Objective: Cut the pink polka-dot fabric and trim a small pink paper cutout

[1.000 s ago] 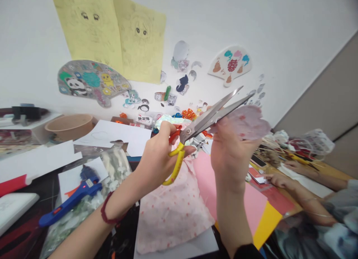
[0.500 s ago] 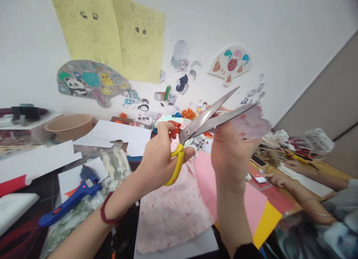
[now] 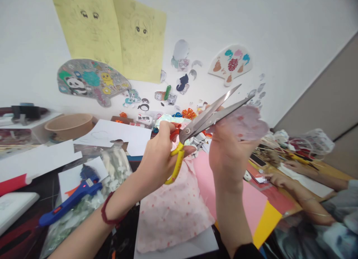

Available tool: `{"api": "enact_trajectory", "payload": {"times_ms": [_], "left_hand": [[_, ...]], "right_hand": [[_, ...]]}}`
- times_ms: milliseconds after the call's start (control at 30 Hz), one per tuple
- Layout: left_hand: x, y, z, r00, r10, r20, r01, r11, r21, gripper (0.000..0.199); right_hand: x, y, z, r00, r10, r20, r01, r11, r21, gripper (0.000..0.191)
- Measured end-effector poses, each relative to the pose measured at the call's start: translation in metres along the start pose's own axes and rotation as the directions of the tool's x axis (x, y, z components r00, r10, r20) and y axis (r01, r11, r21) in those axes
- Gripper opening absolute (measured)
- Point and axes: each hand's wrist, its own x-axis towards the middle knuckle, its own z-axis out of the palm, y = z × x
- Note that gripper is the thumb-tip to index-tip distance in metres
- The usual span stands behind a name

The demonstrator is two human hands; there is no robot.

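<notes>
In the head view, my left hand [image 3: 158, 158] is closed round the handles of a pair of scissors [image 3: 188, 131] with one yellow and one red-orange grip. The blades are spread apart and point up to the right, one passing close over my right hand's fingers. My right hand [image 3: 228, 158] pinches a small pink piece of fabric [image 3: 243, 124] with reddish spots, its edge rounded. Below both hands lies a larger pink spotted fabric [image 3: 173, 214] on a white sheet [image 3: 192, 249].
To the left are a blue glue gun [image 3: 72, 203], a plastic bag [image 3: 112, 177], white paper [image 3: 120, 134] and a tan bowl [image 3: 68, 122]. Pink card [image 3: 254, 205] and yellow card [image 3: 267, 223] lie right. Another person's hands [image 3: 282, 182] work at the far right.
My right hand has shifted slightly left and turned the small fabric piece, so its rounded edge shows more. The scissor blades have closed a little.
</notes>
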Motion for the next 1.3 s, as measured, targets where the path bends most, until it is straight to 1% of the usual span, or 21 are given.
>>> {"api": "enact_trajectory", "payload": {"times_ms": [133,200,500,633,733,800,833,900,1000,1067,1100,1167,1233,1300], "left_hand": [[0.000,-0.001,0.001,1.000,-0.003,-0.005,0.003,1.000,-0.004,0.029],[0.000,-0.002,0.001,1.000,-0.008,-0.002,0.008,1.000,-0.007,0.029],[-0.001,-0.002,0.000,1.000,0.020,0.005,-0.020,1.000,-0.018,0.028],[-0.002,-0.003,0.000,1.000,0.001,0.018,-0.001,1.000,-0.025,0.029],[-0.004,-0.006,0.002,0.999,-0.027,0.047,0.031,0.997,-0.077,0.032],[-0.005,-0.010,0.005,0.999,-0.013,0.047,0.021,0.987,-0.161,0.034],[-0.004,-0.012,0.007,0.999,-0.002,0.033,0.009,0.976,-0.218,0.035],[-0.002,-0.017,0.010,0.999,-0.002,-0.039,-0.012,0.939,-0.345,0.036],[0.002,-0.017,0.009,0.986,-0.083,-0.148,-0.001,0.870,-0.492,0.037],[0.005,-0.011,0.005,0.977,-0.125,-0.175,0.013,0.845,-0.535,0.038],[0.005,-0.007,0.002,0.975,-0.125,-0.182,0.005,0.839,-0.545,0.038],[0.006,0.001,-0.003,0.971,-0.098,-0.220,-0.043,0.828,-0.560,0.039],[0.006,0.007,-0.006,0.964,-0.075,-0.254,-0.090,0.810,-0.580,0.041],[0.005,0.009,-0.008,0.964,-0.071,-0.257,-0.104,0.788,-0.607,0.044]], "right_hand": [[0.000,0.000,0.001,1.000,-0.015,-0.013,0.014,0.997,-0.081,0.009],[0.000,0.000,0.001,1.000,-0.021,-0.009,0.020,0.996,-0.091,0.008],[-0.002,-0.005,0.001,0.999,0.026,0.020,-0.025,0.999,-0.033,0.006],[-0.001,-0.005,0.003,1.000,0.029,0.011,-0.030,0.997,0.078,0.010],[0.000,-0.004,0.005,1.000,0.018,0.005,-0.018,0.994,0.109,0.013],[0.001,-0.004,0.005,0.999,0.042,0.023,-0.044,0.995,0.092,0.011],[0.001,-0.005,0.005,0.997,0.064,0.032,-0.067,0.994,0.082,0.010],[0.001,-0.006,0.004,0.992,0.116,0.049,-0.119,0.991,0.067,0.009],[0.002,-0.008,0.002,0.978,0.186,0.091,-0.190,0.981,0.040,0.014],[0.002,-0.009,0.001,0.962,0.223,0.157,-0.224,0.974,-0.013,0.018],[0.002,-0.009,0.000,0.951,0.244,0.188,-0.239,0.970,-0.048,0.019],[0.000,-0.009,0.000,0.930,0.284,0.233,-0.266,0.958,-0.104,0.020],[-0.002,-0.009,0.001,0.918,0.307,0.253,-0.286,0.951,-0.118,0.018],[-0.005,-0.008,0.003,0.902,0.326,0.285,-0.305,0.945,-0.117,0.015]]}}
